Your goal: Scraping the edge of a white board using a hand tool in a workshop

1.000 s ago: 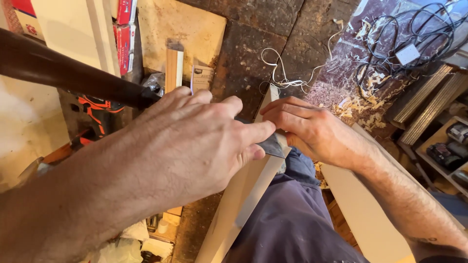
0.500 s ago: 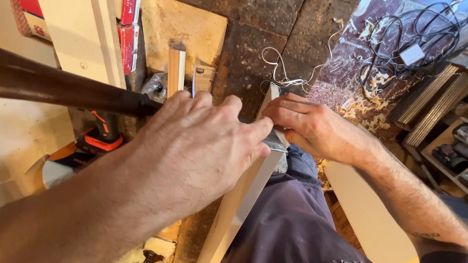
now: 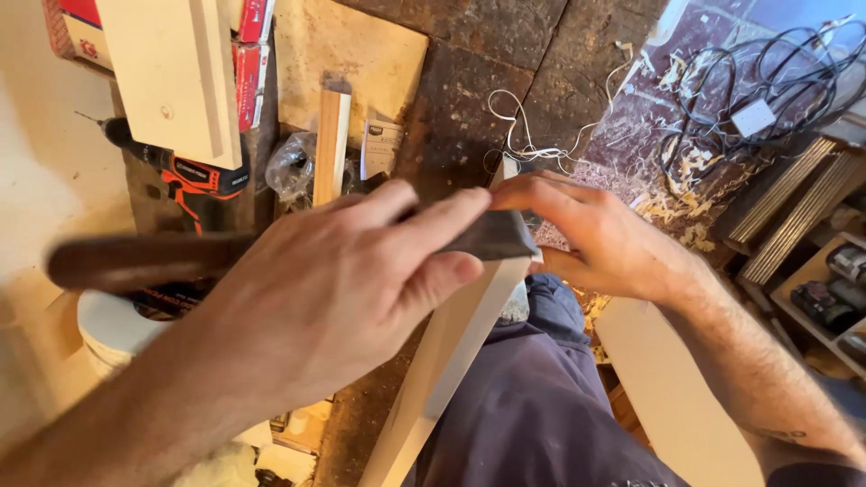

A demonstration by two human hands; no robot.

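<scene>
We close our left hand (image 3: 334, 298) around the dark tool (image 3: 487, 236) with the long brown handle, laying its head on the top end of the pale board (image 3: 451, 352) propped over our knee, while our right hand (image 3: 600, 239) pinches that end steady; beyond lies an orange drill (image 3: 194, 180).

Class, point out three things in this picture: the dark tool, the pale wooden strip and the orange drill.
dark tool (image 3: 492, 236): head view, its dark head.
pale wooden strip (image 3: 460, 338): head view, its upper face.
orange drill (image 3: 194, 185): head view, its body.
</scene>
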